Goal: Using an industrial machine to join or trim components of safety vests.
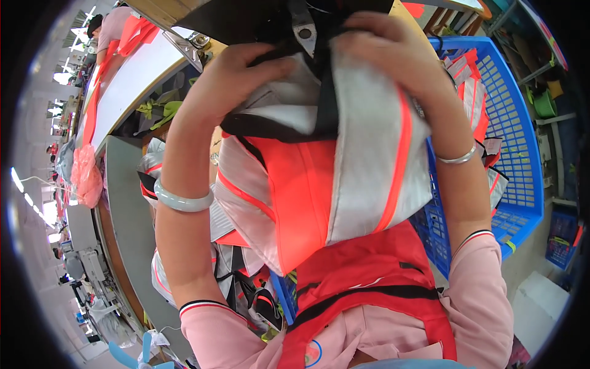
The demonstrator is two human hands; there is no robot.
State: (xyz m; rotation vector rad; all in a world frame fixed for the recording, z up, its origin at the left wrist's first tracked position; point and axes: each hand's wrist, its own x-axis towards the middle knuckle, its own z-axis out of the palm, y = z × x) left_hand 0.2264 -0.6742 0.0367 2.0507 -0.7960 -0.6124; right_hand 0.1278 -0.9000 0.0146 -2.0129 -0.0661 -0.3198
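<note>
A silver-grey and coral fabric bag [304,190] with black edging hangs from my two raised hands, its lower part reaching toward my lap. My left hand [255,71] grips its upper edge, thumb and fingers closed on the black trim. On the other side my right hand [384,52] is closed over the grey panel near the top, its fingers slightly blurred. Between the hands, a metal part [304,32] of a dark machine [246,21] comes down at the bag's black edge. Fabric hides the exact point of contact.
A blue plastic basket [513,135] at the right holds similar coral and grey pieces. More such pieces [230,270] lie at my left, below the arm. A white worktable [132,77] stands at far left, with another person [114,31] beside it. I wear a red apron [369,270].
</note>
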